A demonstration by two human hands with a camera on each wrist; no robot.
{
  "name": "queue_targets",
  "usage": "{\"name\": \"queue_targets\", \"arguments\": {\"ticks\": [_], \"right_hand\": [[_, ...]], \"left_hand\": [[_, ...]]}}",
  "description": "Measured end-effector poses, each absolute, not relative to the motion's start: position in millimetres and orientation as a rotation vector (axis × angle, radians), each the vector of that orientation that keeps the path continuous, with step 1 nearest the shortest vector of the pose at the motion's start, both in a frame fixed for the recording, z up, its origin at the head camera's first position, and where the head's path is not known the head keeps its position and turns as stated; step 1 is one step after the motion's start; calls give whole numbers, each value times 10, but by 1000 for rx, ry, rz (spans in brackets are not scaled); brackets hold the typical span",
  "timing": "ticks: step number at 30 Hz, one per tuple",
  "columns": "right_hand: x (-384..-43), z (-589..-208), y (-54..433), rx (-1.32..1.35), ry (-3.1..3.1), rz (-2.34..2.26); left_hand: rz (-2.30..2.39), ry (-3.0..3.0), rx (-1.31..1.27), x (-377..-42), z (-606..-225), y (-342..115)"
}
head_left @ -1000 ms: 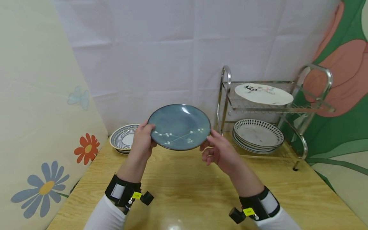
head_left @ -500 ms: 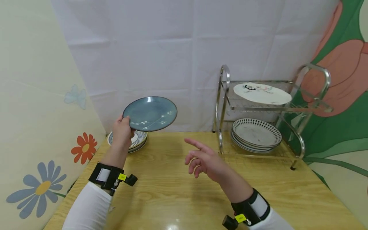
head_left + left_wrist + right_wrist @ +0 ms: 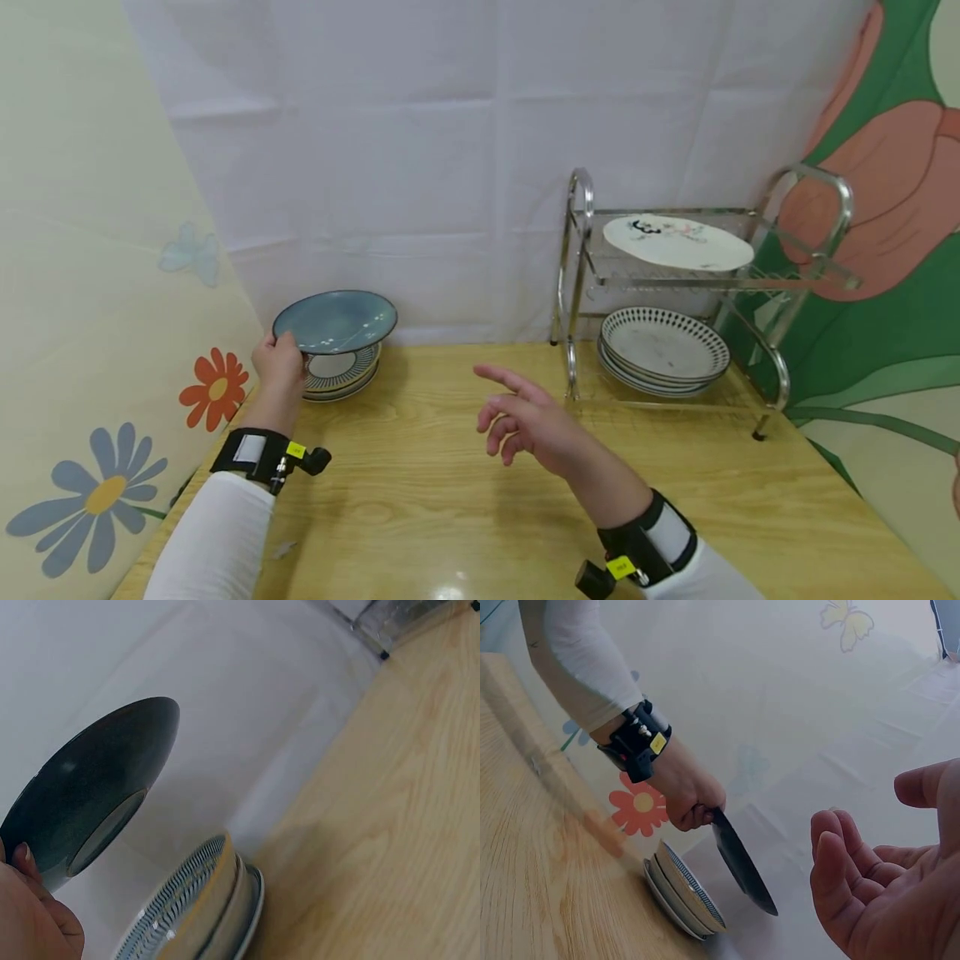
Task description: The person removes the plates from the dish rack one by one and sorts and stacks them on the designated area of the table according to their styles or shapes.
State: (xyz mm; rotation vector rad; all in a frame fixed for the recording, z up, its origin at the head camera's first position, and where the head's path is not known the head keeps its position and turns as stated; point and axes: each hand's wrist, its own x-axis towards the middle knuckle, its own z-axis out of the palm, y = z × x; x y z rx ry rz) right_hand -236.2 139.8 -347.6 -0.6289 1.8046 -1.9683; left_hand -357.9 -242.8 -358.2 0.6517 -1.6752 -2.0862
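My left hand [image 3: 279, 363] pinches the near left rim of a blue-grey plate [image 3: 335, 322] with small white blossoms, thumb on top and fingers below. The plate is held above a stack of patterned plates [image 3: 341, 371] at the back left; the left wrist view shows a gap between the plate's dark underside [image 3: 97, 780] and the stack's top plate [image 3: 187, 900]. My right hand [image 3: 536, 425] hovers over the middle of the table with nothing in it, index finger extended and the other fingers loosely bent.
A two-tier chrome dish rack [image 3: 581, 250] stands at the back right. Its upper shelf holds a white oval platter [image 3: 678, 242], its lower one a stack of plates with a dotted rim [image 3: 665, 350]. A white cloth [image 3: 390, 150] hangs behind the wooden table [image 3: 420, 500].
The right hand let go of the blue-grey plate and drew back. The left hand carried the plate leftward from the middle, then lowered it over the patterned stack.
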Motion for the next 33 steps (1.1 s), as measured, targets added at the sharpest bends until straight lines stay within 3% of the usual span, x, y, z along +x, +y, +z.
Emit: {"name": "queue_targets", "arguments": {"ticks": [11, 33], "right_hand": [[-2368, -3495, 1369, -620, 1816, -1955], [-2368, -3541, 1369, -630, 1826, -1938]], "left_hand": [[-1978, -1751, 730, -3621, -3890, -2583], [-1876, -1813, 853, -3673, -4123, -2678]]}}
